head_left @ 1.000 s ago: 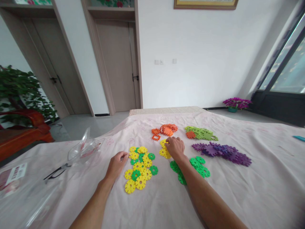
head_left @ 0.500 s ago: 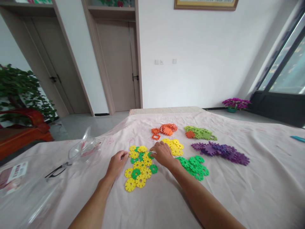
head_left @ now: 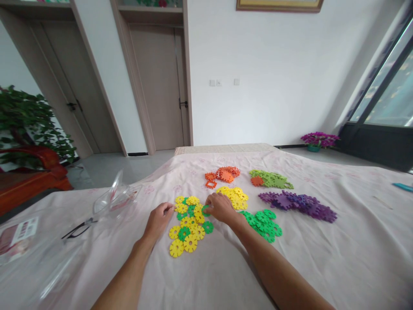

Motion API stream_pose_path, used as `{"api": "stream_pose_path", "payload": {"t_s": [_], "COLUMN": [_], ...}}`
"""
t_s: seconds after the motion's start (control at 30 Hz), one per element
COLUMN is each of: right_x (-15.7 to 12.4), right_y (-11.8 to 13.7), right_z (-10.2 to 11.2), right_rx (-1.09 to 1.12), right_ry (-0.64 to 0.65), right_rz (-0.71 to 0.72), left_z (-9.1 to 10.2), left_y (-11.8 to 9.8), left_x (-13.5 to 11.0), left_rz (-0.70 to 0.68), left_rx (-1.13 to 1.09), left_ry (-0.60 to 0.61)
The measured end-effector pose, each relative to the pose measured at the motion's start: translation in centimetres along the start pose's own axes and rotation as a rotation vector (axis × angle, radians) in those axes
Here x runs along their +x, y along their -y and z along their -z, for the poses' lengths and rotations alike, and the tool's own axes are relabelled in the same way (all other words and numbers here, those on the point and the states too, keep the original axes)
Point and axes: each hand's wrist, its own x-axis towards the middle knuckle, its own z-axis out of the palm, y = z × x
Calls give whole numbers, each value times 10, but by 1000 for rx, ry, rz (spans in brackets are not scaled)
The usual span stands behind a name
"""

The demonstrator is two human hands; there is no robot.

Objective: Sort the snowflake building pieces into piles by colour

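Observation:
Flat plastic snowflake discs lie sorted by colour on a pale pink cloth [head_left: 322, 258]. A mixed pile of yellow and green discs [head_left: 189, 226] sits in front of me. My left hand [head_left: 158, 220] rests curled at that pile's left edge, fingers bent under; what they hold, if anything, is hidden. My right hand [head_left: 221, 207] pinches a green disc [head_left: 205, 210] at the pile's right edge. Behind it lies a yellow pile [head_left: 235, 196], and to its right a green pile [head_left: 264, 222].
Orange discs [head_left: 224, 175], light green discs [head_left: 272, 180] and purple discs [head_left: 298, 204] lie further back and right. A clear plastic bag [head_left: 114, 199], black glasses [head_left: 77, 230] and a labelled packet [head_left: 16, 234] lie at left. A teal object [head_left: 403, 187] is at far right.
My right hand left the yellow pile, moved left and toward me to the mixed pile, and closed on a green disc. The left hand stayed put.

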Motion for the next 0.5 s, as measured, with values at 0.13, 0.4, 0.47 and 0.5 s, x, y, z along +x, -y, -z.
{"api": "stream_pose_path", "payload": {"t_s": [0.13, 0.4, 0.47, 0.5], "right_x": [2, -7, -12, -14], "right_y": [-7, -37, -45, -49], "right_z": [5, 59, 73, 79], "right_rx": [149, 170, 127, 110], "right_ry": [64, 216, 254, 279], "right_rz": [-36, -45, -60, -70], "left_z": [1, 2, 2, 2], "left_y": [-2, -5, -4, -3], "left_x": [-1, -1, 0, 0], "left_rz": [8, 23, 27, 27], "left_rx": [1, 10, 15, 18], "left_ry": [1, 5, 8, 9]}}
